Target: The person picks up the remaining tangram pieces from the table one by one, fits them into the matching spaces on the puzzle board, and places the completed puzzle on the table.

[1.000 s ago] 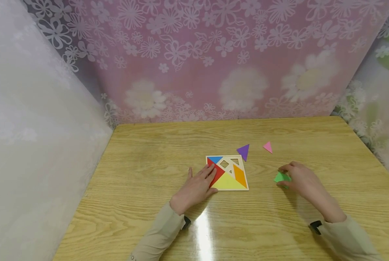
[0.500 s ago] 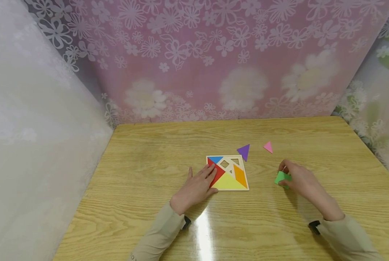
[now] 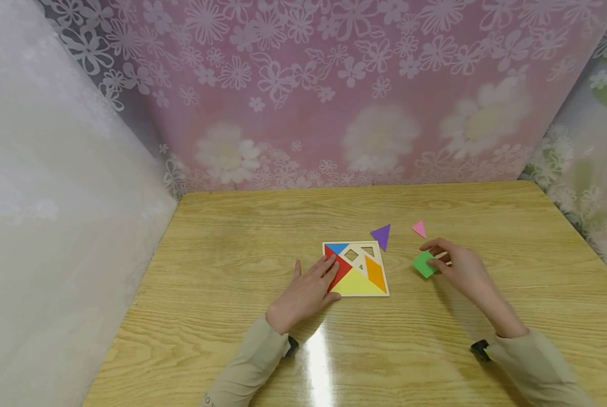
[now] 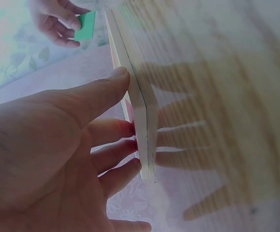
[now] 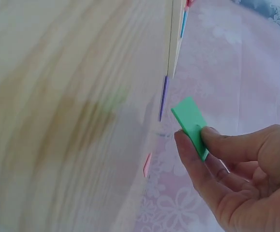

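Note:
A square wooden tangram tray (image 3: 345,242) lies flat on the table, with a red triangle (image 3: 341,268), a yellow triangle (image 3: 358,284), a blue triangle (image 3: 336,248) and an orange parallelogram (image 3: 375,273) set into it. Three cutouts near its top right show bare wood. My left hand (image 3: 305,292) rests on the tray's left side, fingers straight over the red triangle and thumb at the near edge. To the right of the tray, my right hand (image 3: 463,270) pinches a green square (image 5: 190,121) between thumb and fingers, raised off the table in the right wrist view.
A purple triangle (image 3: 382,235) lies at the tray's upper right corner. Farther right is a small pink triangle (image 3: 420,228). The wooden table (image 3: 232,237) meets a flowered pink backdrop (image 3: 303,113) at its far edge, and a pale sheet (image 3: 69,198) hangs on the left.
My right hand has moved left and slightly away from me with the green square, which now shows more of its face. My left hand has stayed on the tray.

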`<action>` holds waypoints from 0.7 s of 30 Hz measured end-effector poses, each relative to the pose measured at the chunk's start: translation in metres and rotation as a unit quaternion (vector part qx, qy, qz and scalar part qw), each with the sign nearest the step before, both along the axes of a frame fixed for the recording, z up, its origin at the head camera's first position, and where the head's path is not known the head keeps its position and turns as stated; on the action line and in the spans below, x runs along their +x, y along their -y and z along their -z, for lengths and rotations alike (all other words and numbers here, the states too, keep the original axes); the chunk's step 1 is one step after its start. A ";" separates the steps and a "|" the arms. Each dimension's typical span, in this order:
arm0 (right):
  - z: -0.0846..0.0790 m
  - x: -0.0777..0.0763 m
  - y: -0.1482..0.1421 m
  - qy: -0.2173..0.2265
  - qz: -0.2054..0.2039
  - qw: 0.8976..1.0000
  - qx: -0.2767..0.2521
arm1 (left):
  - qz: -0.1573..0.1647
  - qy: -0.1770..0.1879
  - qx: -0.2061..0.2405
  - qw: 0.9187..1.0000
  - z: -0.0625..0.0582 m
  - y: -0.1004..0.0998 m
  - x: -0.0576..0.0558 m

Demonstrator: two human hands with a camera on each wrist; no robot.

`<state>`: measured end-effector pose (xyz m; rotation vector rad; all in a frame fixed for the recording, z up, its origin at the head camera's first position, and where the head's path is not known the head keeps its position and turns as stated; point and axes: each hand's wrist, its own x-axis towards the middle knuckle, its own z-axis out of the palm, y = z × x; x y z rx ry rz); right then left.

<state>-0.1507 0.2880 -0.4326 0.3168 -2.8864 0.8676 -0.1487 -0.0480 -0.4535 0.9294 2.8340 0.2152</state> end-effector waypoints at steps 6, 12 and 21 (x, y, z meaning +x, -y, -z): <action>0.000 -0.005 0.012 -0.004 0.000 1.000 -0.022 | -0.001 -0.001 -0.007 1.000 -0.001 0.000 0.001; -0.003 -0.009 0.028 -0.005 -0.006 0.999 -0.044 | -0.001 0.000 -0.009 1.000 -0.001 0.000 0.001; -0.003 -0.021 0.061 0.030 -0.044 0.992 -0.113 | -0.003 0.001 -0.006 1.000 -0.002 0.000 0.001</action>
